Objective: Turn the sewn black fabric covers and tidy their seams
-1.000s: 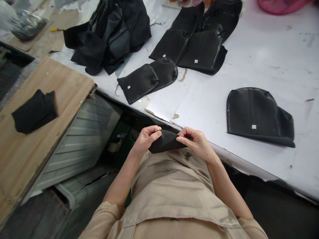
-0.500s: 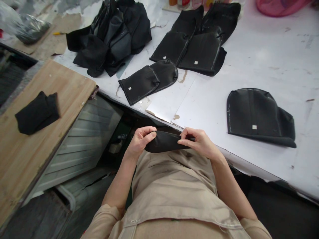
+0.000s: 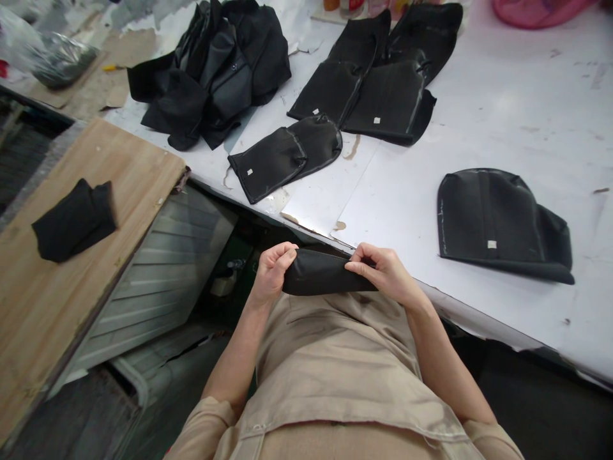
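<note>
A black leather-like piece (image 3: 318,273) is stretched between my two hands, just in front of my apron and below the table's edge. My left hand (image 3: 275,268) pinches its left end between thumb and fingers. On the upper right edge, my right hand (image 3: 380,268) grips it the same way; the fingertips partly cover that edge. To the right on the table lies a larger black sewn piece (image 3: 493,217) with a rounded top and a small white label. Two overlapping black pieces (image 3: 271,163) lie just beyond my hands.
Several labelled black pieces (image 3: 383,96) overlap farther back. A heap of black material (image 3: 215,70) sits at the back left. On a wooden board (image 3: 119,166) at left rests a folded black piece (image 3: 74,220). A pink basin (image 3: 541,13) and a plastic bag (image 3: 57,57) stand far back.
The black piece is turned so more of its face shows, pulled flatter between my hands. Both hands keep hold of it and have shifted only slightly.
</note>
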